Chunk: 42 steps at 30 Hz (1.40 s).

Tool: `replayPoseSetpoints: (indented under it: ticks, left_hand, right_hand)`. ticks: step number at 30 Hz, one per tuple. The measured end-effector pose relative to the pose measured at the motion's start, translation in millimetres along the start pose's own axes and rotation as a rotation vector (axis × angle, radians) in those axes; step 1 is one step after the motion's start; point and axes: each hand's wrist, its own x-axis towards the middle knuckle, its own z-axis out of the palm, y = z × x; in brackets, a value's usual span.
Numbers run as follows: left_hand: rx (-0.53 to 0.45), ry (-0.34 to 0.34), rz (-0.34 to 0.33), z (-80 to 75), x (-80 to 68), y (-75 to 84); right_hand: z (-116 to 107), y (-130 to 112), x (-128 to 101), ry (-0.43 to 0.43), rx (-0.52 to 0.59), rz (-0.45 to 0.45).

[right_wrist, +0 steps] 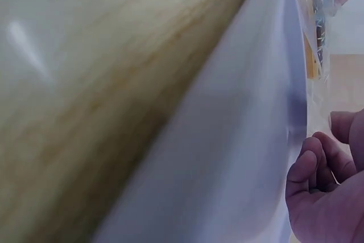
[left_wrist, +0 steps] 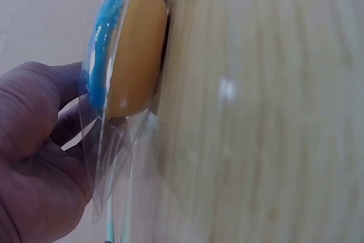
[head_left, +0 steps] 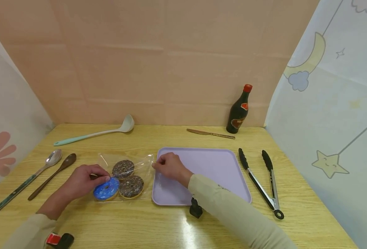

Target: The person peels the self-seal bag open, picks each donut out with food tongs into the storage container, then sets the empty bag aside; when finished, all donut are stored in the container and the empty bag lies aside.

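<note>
Head view is showing a person's two hands working at a clear plastic bag (head_left: pixel 125 174) lying flat on a pale wooden surface (head_left: pixel 171 224), just left of a lilac tray (head_left: pixel 208 173). Inside the bag are sitting three ring doughnuts: one with blue icing (head_left: pixel 106 189) at the corner farthest from the tray, and two with chocolate icing and sprinkles (head_left: pixel 126 178) beside it.

Left hand (head_left: pixel 85 180) is pinching the bag's far-from-tray edge, fingers curled over the film right next to the blue doughnut; the left wrist view is confirming thin crinkled plastic caught between thumb and fingers (left_wrist: pixel 68 123). Right hand (head_left: pixel 169 166) is reaching over the tray's corner, fingers curled and nipping the bag's edge nearest the tray.

Judging by its look, the bag is feather-light, limp, slippery and noisy to crumple. The doughnuts seem stiff and rounded, with tan undersides, possibly toy food. Holding the loose film at two opposite edges looks safest, since the contents could slide.

Beyond the tray, a dark bottle (head_left: pixel 239 110) with a red cap is standing beside a butter knife (head_left: pixel 210 134). Metal tongs (head_left: pixel 261 180) are lying right of the tray. Left of the bag are resting a wooden spoon (head_left: pixel 52 176), a metal spoon (head_left: pixel 26 181) and a ladle (head_left: pixel 96 133).
</note>
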Motion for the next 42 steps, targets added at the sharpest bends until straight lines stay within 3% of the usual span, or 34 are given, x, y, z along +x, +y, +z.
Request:
replayPoseSetpoints:
  ticks: [11, 28, 42]
  left_hand:
    - [-0.025, 0.006, 0.009, 1.3, 1.0, -0.6]
    - [-0.043, -0.034, -0.017, -1.3, 1.6, -0.8]
    - [-0.049, -0.031, 0.013, -2.8, 2.0, 1.6]
  right_hand:
    - [3.4, -11.2, 12.3, -0.046, -0.002, 0.01]
    - [0.8, -5.1, 13.2, 0.043, -0.056, -0.039]
    - [-2.6, 2.0, 9.1, 0.1, -0.035, 0.075]
